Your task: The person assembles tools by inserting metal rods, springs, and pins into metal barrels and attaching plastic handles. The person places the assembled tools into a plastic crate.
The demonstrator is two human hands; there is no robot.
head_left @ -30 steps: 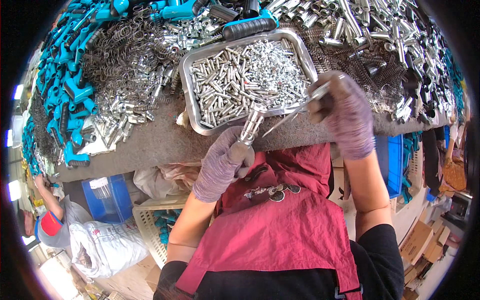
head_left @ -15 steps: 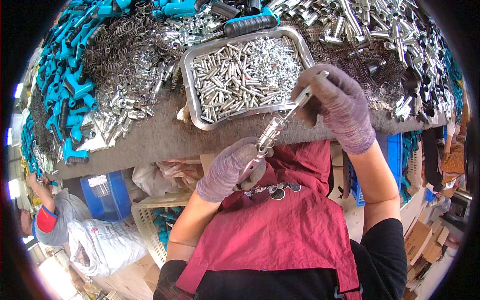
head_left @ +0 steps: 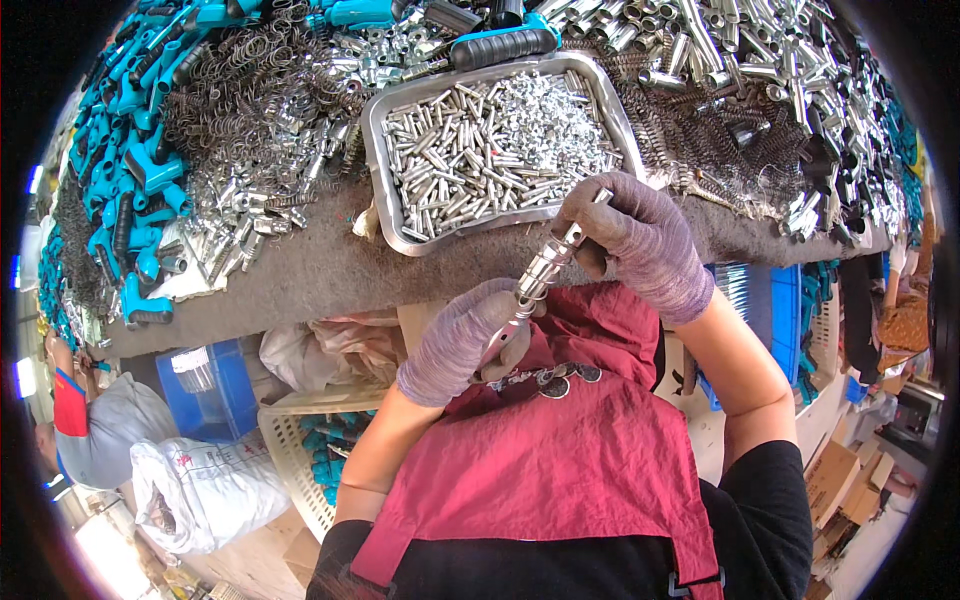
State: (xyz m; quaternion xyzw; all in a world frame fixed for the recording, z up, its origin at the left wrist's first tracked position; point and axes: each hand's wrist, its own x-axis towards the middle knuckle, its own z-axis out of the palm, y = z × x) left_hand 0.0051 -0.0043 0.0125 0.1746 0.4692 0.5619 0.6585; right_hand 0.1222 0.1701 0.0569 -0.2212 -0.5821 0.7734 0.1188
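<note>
My left hand (head_left: 458,342), in a grey-purple knit glove, is closed around a shiny metal tube assembly (head_left: 543,270) with a ribbed, slotted upper section. It tilts up to the right in front of my red apron. My gloved right hand (head_left: 640,235) pinches a slim metal rod (head_left: 574,235) with a hole near its lower end. That lower end meets the mouth of the assembly; how deep it sits I cannot tell. Just beyond my hands lies a grey metal tray (head_left: 378,165) with many short metal pins (head_left: 440,150) and small bright metal parts (head_left: 540,110).
Coil springs (head_left: 250,85) and teal-and-black handles (head_left: 150,165) are heaped at the left. More springs (head_left: 740,165) and chrome tubes (head_left: 790,70) cover the right. Blue bins (head_left: 210,395) and a cream crate (head_left: 290,440) stand below the bench edge. Another person (head_left: 100,420) is at far left.
My right hand has come down and left, bringing the rod's lower end to the mouth of the tube assembly. My left hand has barely moved.
</note>
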